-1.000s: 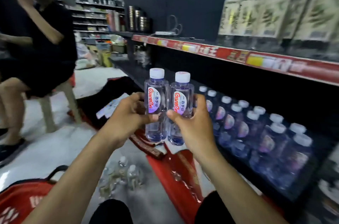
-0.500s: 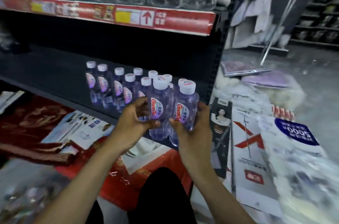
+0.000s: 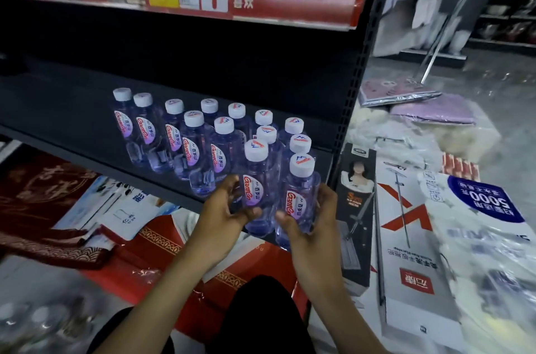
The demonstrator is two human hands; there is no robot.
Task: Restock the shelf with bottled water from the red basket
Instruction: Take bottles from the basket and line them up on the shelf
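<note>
left hand (image 3: 224, 210) grip clenched round left bottle (image 3: 255, 191); right hand (image 3: 309, 215) grip clenched round right bottle (image 3: 298, 194). both bottles upright, side by side, touching, at front edge of shelf (image 3: 72, 115), near its right end; cannot tell if bases rest on shelf. cluster of stocked bottles (image 3: 200, 138) stands on shelf just behind and left of held pair. mop box (image 3: 355, 208) on floor right of shelf. red basket not visible.
</note>
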